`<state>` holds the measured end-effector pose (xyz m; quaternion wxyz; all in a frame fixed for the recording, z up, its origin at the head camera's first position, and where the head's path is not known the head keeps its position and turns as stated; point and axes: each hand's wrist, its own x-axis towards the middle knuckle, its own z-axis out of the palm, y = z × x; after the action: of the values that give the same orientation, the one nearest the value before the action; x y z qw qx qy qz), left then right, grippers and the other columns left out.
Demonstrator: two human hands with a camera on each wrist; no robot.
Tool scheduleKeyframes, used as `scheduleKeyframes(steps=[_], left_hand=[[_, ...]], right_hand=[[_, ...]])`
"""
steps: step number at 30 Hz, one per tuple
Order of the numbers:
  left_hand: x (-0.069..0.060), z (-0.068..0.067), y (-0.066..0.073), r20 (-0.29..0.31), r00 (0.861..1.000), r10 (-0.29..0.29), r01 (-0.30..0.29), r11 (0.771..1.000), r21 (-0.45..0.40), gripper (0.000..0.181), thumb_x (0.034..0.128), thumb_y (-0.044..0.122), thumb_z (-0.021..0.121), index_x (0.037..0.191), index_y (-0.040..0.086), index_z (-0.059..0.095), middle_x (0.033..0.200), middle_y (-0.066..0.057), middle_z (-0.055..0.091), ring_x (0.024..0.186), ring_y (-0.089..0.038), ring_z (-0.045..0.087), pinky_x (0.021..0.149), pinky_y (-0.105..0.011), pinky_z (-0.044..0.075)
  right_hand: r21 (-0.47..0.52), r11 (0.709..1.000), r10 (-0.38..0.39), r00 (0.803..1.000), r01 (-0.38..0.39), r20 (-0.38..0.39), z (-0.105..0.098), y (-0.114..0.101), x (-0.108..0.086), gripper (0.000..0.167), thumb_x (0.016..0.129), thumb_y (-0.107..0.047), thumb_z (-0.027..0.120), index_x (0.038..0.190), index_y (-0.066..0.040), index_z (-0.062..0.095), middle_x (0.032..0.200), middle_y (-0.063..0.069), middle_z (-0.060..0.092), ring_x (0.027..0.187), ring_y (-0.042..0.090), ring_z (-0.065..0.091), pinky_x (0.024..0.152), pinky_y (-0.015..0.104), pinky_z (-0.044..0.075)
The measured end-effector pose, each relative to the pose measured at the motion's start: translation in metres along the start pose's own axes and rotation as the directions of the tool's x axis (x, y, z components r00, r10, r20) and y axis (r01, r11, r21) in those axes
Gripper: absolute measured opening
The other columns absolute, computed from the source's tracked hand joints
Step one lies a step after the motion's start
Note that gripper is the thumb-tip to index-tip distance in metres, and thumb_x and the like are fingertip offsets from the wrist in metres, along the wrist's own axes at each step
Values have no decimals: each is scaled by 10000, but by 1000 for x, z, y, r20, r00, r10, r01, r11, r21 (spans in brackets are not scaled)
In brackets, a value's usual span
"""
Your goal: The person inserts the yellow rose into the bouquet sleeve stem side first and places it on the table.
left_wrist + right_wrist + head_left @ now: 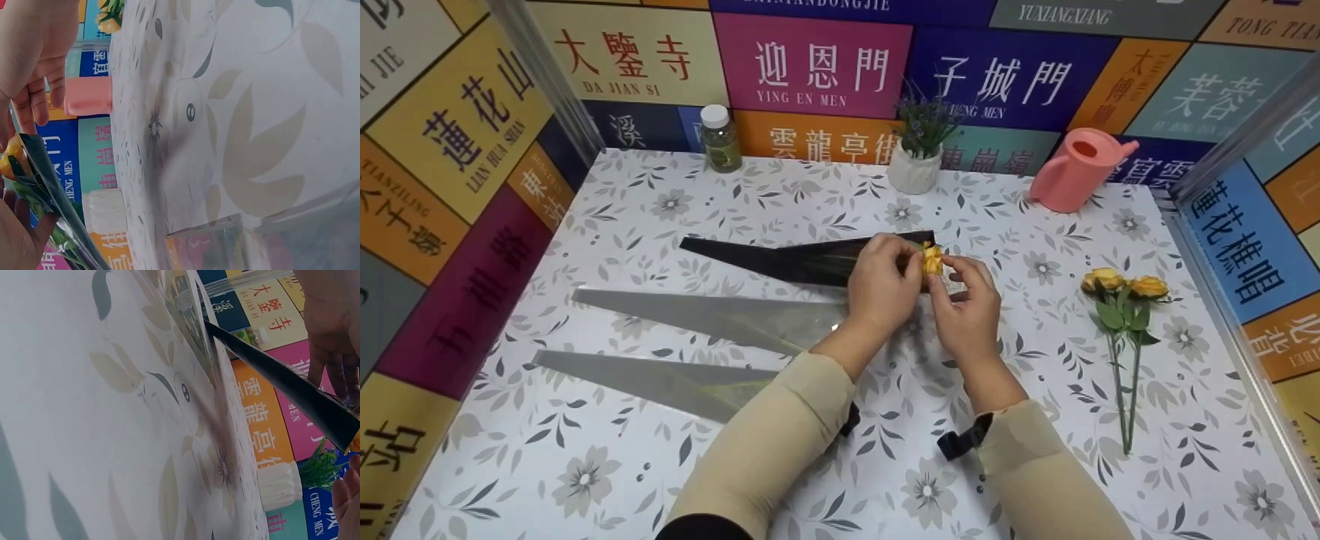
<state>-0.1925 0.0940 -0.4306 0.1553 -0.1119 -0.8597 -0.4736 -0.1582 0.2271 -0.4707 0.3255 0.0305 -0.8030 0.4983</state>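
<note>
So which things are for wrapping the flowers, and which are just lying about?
Probably for the job:
held yellow rose
black flower sleeve
two see-through flower sleeves
two loose yellow roses

Probably just lying about:
pink watering can
white-potted plant
white-lidded jar

The black flower sleeve [802, 264] looks like thin, smooth plastic film with a dull gloss, and the two clear flower sleeves [697, 309] like shiny transparent film. The held rose [932, 260] and the two loose roses [1149, 286] have matt, cloth-like petals. The watering can [1072, 174] seems smooth plastic, the flowerpot [915, 172] matt and uneven, the jar [722, 146] glassy, its cap plastic-looking. The beige arm sleeves [772, 435] are matt cloth.
</note>
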Motion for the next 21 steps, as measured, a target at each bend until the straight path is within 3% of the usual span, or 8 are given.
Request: scheduleKeyframes(steps=[3, 10, 17, 21], left_hand=[[-2, 0, -1, 1, 1000, -9, 9, 1000, -16, 107, 1000, 200, 728, 976, 110, 780, 1073, -21, 646, 1012, -184, 649, 881, -306, 535], [-4, 2, -9, -23, 1000, -5, 5, 999, -31, 106, 997, 191, 732, 956, 99, 766, 908, -12, 647, 841, -188, 631, 771, -304, 520], [-4, 4, -13, -24, 1000, -11, 10, 1000, -28, 94, 994, 176, 727, 948, 100, 760, 891, 4, 667, 814, -158, 633, 754, -278, 515], [-2, 6, -10, -11, 1000, 2, -2, 999, -45, 90, 997, 177, 721, 965, 103, 761, 921, -2, 674, 837, -160, 640, 777, -267, 516]], right_hand=[[3, 1000, 31, 999, -31, 36, -1, 1, 0, 230, 969, -47, 748, 1192, 10, 757, 1262, 188, 651, 1080, 256, 611, 693, 175, 517], [13, 997, 78, 986, -81, 145, -2, 1, -2, 294, 995, -21, 664, 1279, -1, 737, 1403, 214, 578, 1240, 330, 596, 721, 164, 503], [-35, 986, 166, 946, -163, 280, 0, 3, -4, 460, 957, -25, 636, 1415, -42, 667, 1542, 223, 491, 1312, 384, 576, 815, 236, 546], [-29, 981, 189, 928, -190, 321, 2, 3, -3, 521, 934, -14, 668, 1452, -13, 621, 1570, 247, 449, 1340, 390, 554, 846, 258, 560]])
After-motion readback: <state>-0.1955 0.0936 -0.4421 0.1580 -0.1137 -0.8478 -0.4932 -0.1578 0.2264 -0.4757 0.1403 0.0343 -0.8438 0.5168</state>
